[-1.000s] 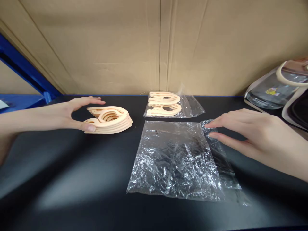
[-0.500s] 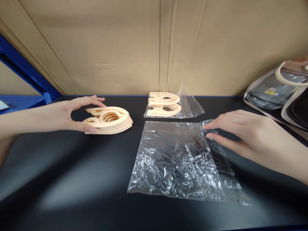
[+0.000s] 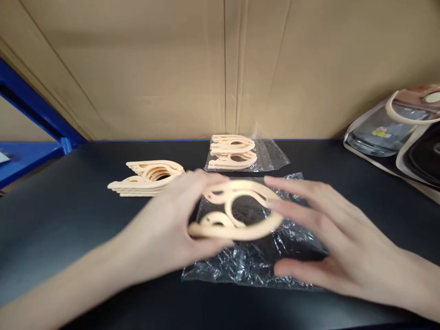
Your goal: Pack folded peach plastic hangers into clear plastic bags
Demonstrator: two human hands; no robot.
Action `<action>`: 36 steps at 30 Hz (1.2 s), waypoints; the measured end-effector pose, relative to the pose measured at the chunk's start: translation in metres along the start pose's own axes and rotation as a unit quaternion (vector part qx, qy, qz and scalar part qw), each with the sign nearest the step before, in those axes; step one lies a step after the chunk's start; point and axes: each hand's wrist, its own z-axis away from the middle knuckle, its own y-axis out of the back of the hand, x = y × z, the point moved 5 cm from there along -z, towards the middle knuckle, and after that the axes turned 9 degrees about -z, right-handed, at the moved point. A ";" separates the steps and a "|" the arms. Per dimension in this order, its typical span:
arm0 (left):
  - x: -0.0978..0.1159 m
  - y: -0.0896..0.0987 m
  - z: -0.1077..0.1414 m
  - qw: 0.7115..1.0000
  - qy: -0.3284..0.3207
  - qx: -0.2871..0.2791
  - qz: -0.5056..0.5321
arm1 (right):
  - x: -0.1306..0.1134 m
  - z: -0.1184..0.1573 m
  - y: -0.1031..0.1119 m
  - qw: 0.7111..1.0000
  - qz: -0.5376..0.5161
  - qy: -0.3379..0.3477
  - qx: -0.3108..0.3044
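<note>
My left hand (image 3: 178, 224) is closed on a beige folding hanger (image 3: 254, 233), thumb along its near side and fingers at its far side. The hanger is held over a clear plastic bag (image 3: 240, 266) lying on the black table, hiding the bag's middle. At the hanger's rounded right end is my right hand (image 3: 330, 233), its fingers spread and thumb apart. Two fingertips overlap the hanger's edge; whether they press on it I cannot tell. Left of the bag lies a stack of similar beige hangers (image 3: 147, 183), partly behind my left hand.
Behind the bag, a second clear bag (image 3: 271, 153) contains beige hangers (image 3: 233, 144). A pouch with a clear window and looped handle (image 3: 378, 133) stands at the far right. Cardboard (image 3: 154, 68) backs the black table (image 3: 85, 192); a blue metal frame (image 3: 34, 110) borders the left.
My left hand has moved right from the stack, carrying a hanger over the bag. My right hand has left the bag's upper right corner and come to the hanger's right end.
</note>
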 end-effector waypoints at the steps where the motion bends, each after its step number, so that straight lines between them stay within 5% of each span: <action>1: 0.015 -0.007 0.000 1.000 -0.015 -0.009 0.014 | -0.006 0.000 -0.002 1.000 -0.010 0.011 -0.012; 4: 0.045 -0.016 -0.002 0.997 -0.042 -0.029 0.054 | -0.016 0.001 -0.001 0.999 -0.023 0.022 -0.031; 7: 0.050 -0.018 -0.004 0.998 -0.045 -0.021 0.042 | -0.013 0.002 0.002 0.999 -0.041 -0.009 -0.029; 13: 0.030 -0.027 0.000 0.998 -0.052 -0.010 0.022 | 0.008 0.003 0.000 0.992 -0.079 -0.089 -0.040; 18: 0.001 -0.027 -0.003 0.998 -0.027 -0.050 0.019 | 0.052 0.005 0.030 0.988 0.040 -0.151 -0.015; 24: -0.018 -0.042 -0.003 0.990 0.007 -0.137 0.022 | 0.106 0.031 0.055 0.962 0.080 -0.219 -0.139; 30: -0.020 -0.056 0.000 0.984 -0.027 -0.175 -0.013 | 0.097 0.037 0.033 0.954 0.022 -0.223 -0.198; 36: -0.019 -0.058 0.002 0.984 -0.034 -0.169 -0.038 | 0.084 0.029 0.005 0.967 0.036 -0.180 -0.179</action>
